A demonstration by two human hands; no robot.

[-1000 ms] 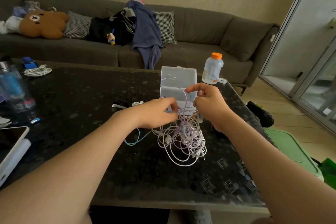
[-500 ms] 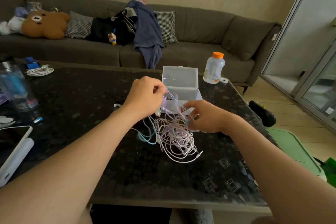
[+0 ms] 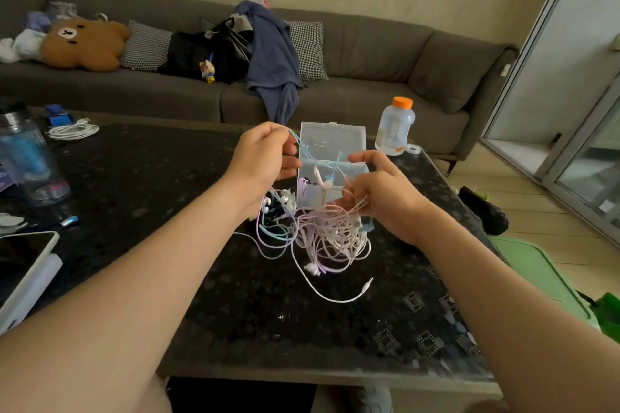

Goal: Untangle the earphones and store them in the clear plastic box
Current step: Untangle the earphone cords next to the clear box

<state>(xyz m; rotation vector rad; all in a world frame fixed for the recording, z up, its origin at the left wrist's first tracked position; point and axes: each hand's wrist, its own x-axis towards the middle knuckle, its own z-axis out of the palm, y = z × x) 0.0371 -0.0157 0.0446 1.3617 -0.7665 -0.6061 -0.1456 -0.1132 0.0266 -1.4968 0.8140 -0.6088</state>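
Note:
A tangle of white, pink and light-blue earphones hangs between my hands over the dark table, its lower loops and a jack plug lying on the surface. My left hand is raised and pinches a light-blue cable. My right hand grips a bundle of the pale cables, pulling them sideways. The clear plastic box stands open just behind the tangle, its lid upright.
A clear bottle with an orange cap stands at the table's far right. On the left are a water bottle, a coiled white cable and a phone. A sofa with cushions lies behind; a green lid sits right.
My left hand rose and pulled the blue cable up and left. My right hand lifted with the bundle, so the tangle stretched upward off the table.

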